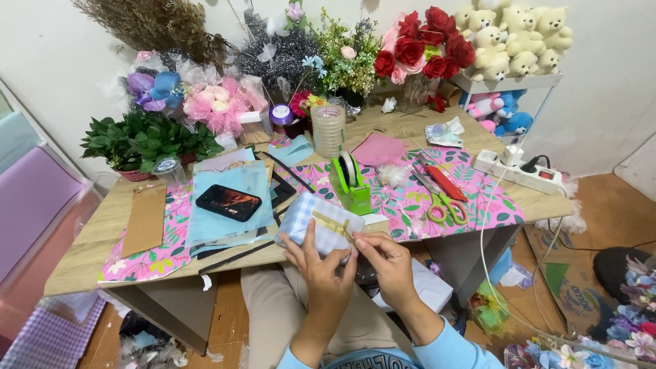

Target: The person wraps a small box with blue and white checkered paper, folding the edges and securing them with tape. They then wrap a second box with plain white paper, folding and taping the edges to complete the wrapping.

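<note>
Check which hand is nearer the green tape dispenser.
Right. The right hand sits just below the green tape dispenser, at the gift box; the left hand is further left.

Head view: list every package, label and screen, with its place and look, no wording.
Wrapped gift box: at the table's front edge, held by left hand and right hand; blue-and-white check, gold bow.
Phone: flat on blue paper, left of the box; dark screen.
Tape roll label: round, white on purple, before the pink bouquet.
</note>
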